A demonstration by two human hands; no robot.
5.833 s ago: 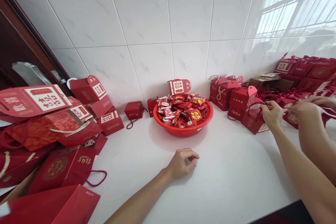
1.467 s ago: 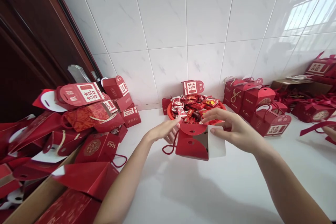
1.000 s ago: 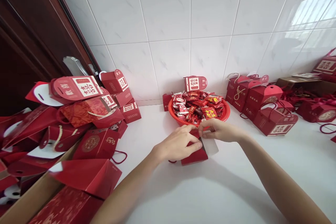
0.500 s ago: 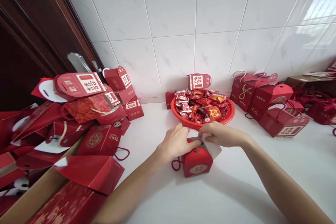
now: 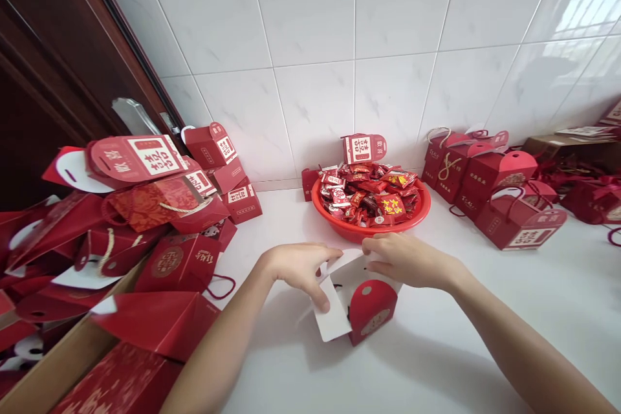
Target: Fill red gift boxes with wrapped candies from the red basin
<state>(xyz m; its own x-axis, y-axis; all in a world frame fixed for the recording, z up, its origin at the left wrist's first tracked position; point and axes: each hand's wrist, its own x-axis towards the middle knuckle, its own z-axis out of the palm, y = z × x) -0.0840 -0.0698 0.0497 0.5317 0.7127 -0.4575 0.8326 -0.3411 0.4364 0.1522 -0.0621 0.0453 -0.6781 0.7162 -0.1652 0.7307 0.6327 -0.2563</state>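
A small red paper gift box (image 5: 372,317) stands on the white table in front of me, its top open and its white inner flaps spread out. My left hand (image 5: 301,272) grips the left flap, with the thumb lying on the white inner side. At the back right of the box, my right hand (image 5: 405,260) has its fingers bent around the edge of another flap. What lies inside the box is mostly hidden; only small dark bits show. Just behind it, a red plastic basin (image 5: 373,231) is heaped with wrapped candies (image 5: 371,191).
On the left, a cardboard carton (image 5: 72,362) overflows with red gift boxes (image 5: 169,259). More boxes stand in a group (image 5: 485,174) to the right. One box (image 5: 363,147) sits behind the basin against the tiled wall (image 5: 310,13). A dark door (image 5: 53,45) is at the far left.
The box's flaps have been pulled apart, exposing the white inside. My left hand has moved left and down with its flap; my right hand stays near the back right corner.
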